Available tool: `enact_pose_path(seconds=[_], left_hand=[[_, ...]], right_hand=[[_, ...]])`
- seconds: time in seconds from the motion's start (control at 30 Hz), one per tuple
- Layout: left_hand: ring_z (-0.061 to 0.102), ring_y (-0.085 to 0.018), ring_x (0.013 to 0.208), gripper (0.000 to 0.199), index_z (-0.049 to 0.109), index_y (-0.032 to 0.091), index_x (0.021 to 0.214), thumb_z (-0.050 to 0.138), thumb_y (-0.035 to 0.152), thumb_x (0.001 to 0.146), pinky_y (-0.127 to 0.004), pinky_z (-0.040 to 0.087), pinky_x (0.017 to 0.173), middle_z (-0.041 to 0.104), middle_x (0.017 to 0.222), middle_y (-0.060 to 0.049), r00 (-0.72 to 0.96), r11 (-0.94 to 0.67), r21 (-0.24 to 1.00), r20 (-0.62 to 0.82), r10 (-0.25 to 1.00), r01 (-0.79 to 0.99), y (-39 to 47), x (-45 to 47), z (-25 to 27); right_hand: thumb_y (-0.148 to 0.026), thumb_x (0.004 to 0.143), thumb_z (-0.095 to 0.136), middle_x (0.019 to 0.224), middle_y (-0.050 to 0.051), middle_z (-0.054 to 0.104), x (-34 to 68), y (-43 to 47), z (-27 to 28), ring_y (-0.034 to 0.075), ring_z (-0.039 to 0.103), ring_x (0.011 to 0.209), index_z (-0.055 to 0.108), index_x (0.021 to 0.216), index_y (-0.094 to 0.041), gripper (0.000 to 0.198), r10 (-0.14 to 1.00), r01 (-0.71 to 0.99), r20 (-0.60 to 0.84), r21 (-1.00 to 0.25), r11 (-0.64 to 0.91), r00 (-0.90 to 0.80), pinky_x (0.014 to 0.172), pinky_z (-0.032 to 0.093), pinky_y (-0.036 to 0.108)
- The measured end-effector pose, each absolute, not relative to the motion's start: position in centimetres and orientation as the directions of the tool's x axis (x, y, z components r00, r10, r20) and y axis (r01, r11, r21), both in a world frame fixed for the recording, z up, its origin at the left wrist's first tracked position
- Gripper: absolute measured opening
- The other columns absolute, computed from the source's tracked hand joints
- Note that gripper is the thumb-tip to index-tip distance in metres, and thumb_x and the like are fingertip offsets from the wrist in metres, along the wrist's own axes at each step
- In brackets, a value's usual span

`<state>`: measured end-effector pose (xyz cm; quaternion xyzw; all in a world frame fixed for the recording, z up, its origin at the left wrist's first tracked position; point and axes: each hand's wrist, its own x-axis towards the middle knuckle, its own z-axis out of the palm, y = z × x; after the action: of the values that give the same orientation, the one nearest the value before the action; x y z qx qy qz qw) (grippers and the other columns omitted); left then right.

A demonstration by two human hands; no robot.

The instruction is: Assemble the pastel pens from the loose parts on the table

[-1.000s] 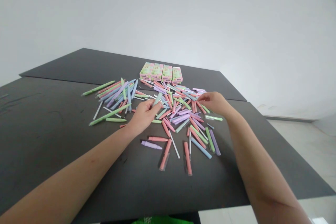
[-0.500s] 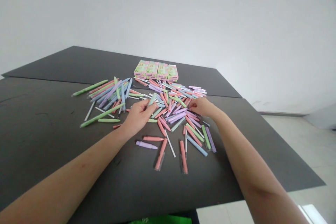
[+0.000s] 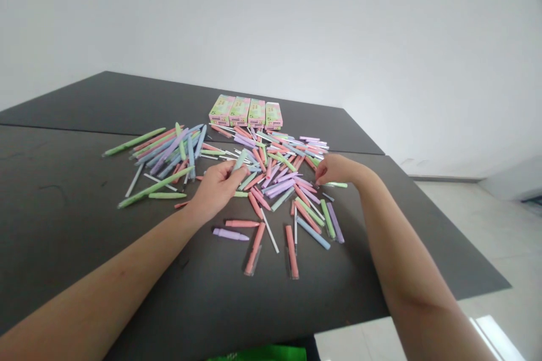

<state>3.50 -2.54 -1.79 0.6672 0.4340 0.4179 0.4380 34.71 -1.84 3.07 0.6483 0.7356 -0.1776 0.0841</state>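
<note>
A pale wall (image 3: pixel 271 22) fills the upper frame above a dark table (image 3: pixel 190 304). Coloured pen parts (image 3: pixel 277 188) are scattered across the centre, with a pile of longer pens (image 3: pixel 169 151) to their left. The left hand (image 3: pixel 215 187), left of centre, is closed, thumb and fingers gripping a pale green tube (image 3: pixel 240 161). The right hand (image 3: pixel 337 170), right of centre, has curled fingers, tips close together at the scatter's edge; whether they pinch anything I cannot tell. Four pink-and-green boxes (image 3: pixel 239 110), upper centre, each read "5"; their other print is too small.
</note>
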Motion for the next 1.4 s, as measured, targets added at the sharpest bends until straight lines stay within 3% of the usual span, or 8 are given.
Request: enact_pose_path(seconds=[0.37,0.5,0.53,0.6,0.7,0.77,0.93,1.4], left_hand=[[0.033,-0.009,0.047,0.025,0.062,0.016,0.074,0.056,0.039,0.081,-0.023,0.028,0.046,0.036,0.049,0.006,0.368,-0.231,0.957,0.154,0.917,0.175,-3.9,3.8,-0.3],[0.035,-0.009,0.049,0.027,0.066,0.014,0.078,0.058,0.04,0.081,-0.023,0.03,0.048,0.038,0.05,0.006,0.404,-0.239,0.958,0.158,0.901,0.158,-4.1,3.6,0.2],[0.035,-0.009,0.049,0.027,0.066,0.014,0.079,0.059,0.04,0.081,-0.023,0.03,0.049,0.039,0.05,0.006,0.408,-0.242,0.958,0.162,0.899,0.153,-4.1,3.6,0.2],[0.035,-0.009,0.049,0.028,0.067,0.014,0.082,0.059,0.041,0.081,-0.022,0.03,0.049,0.04,0.05,0.006,0.413,-0.243,0.959,0.166,0.896,0.142,-4.1,3.5,0.1],[0.034,-0.008,0.048,0.028,0.067,0.014,0.085,0.059,0.041,0.082,-0.022,0.028,0.048,0.038,0.05,0.007,0.43,-0.239,0.962,0.163,0.888,0.129,-4.0,3.3,-0.1],[0.032,-0.007,0.046,0.027,0.066,0.014,0.086,0.059,0.04,0.083,-0.022,0.026,0.046,0.036,0.051,0.007,0.443,-0.236,0.965,0.164,0.881,0.113,-4.0,3.3,-0.2],[0.032,-0.006,0.045,0.022,0.06,0.015,0.079,0.056,0.035,0.085,-0.021,0.024,0.045,0.036,0.052,0.007,0.439,-0.242,0.967,0.186,0.879,0.075,-4.2,3.1,-0.2],[0.033,-0.007,0.046,0.021,0.06,0.015,0.073,0.055,0.033,0.082,-0.022,0.028,0.048,0.038,0.051,0.007,0.428,-0.258,0.962,0.198,0.882,0.087,-4.6,3.0,0.5]], right_hand=[[-0.019,0.064,0.06,0.063,0.003,0.068,32.9,-1.8,1.9,0.014,0.056,0.058,0.073,0.066,-0.016,0.014,0.914,0.979,-0.353,-0.09,0.18,-0.201,0.051,0.034,0.024],[-0.02,0.062,0.06,0.059,0.004,0.065,32.6,-1.7,1.9,0.015,0.057,0.059,0.066,0.058,-0.015,0.008,0.969,0.991,-0.209,-0.061,0.121,-0.131,0.049,0.032,0.024],[-0.02,0.063,0.06,0.058,0.004,0.064,32.4,-1.8,2.1,0.014,0.056,0.058,0.064,0.059,-0.015,0.008,0.984,0.991,-0.146,-0.106,0.086,-0.101,0.049,0.033,0.024],[-0.021,0.066,0.059,0.057,0.002,0.063,31.6,-2.2,2.7,0.012,0.056,0.054,0.061,0.065,-0.016,0.006,0.996,0.939,-0.057,-0.339,0.052,-0.075,0.048,0.035,0.022],[-0.022,0.072,0.059,0.066,0.001,0.067,29.4,-3.3,3.6,0.009,0.056,0.049,0.058,0.08,-0.016,0.01,0.973,0.563,-0.033,-0.82,0.104,-0.228,0.047,0.042,0.02],[-0.021,0.073,0.063,0.07,0.001,0.068,27.8,-4.0,3.8,0.009,0.057,0.05,0.057,0.084,-0.016,0.014,0.941,0.306,0.047,-0.939,0.156,-0.336,0.048,0.045,0.019],[-0.023,0.078,0.067,0.069,0.0,0.067,25.1,-5.1,3.4,0.008,0.059,0.053,0.063,0.097,-0.014,0.021,0.904,0.067,0.148,-0.98,0.19,-0.4,0.051,0.049,0.019],[-0.026,0.083,0.067,0.072,0.001,0.064,24.7,-5.5,3.2,0.007,0.056,0.057,0.07,0.1,-0.015,0.02,0.876,0.028,0.204,-0.97,0.24,-0.438,0.053,0.048,0.019]])
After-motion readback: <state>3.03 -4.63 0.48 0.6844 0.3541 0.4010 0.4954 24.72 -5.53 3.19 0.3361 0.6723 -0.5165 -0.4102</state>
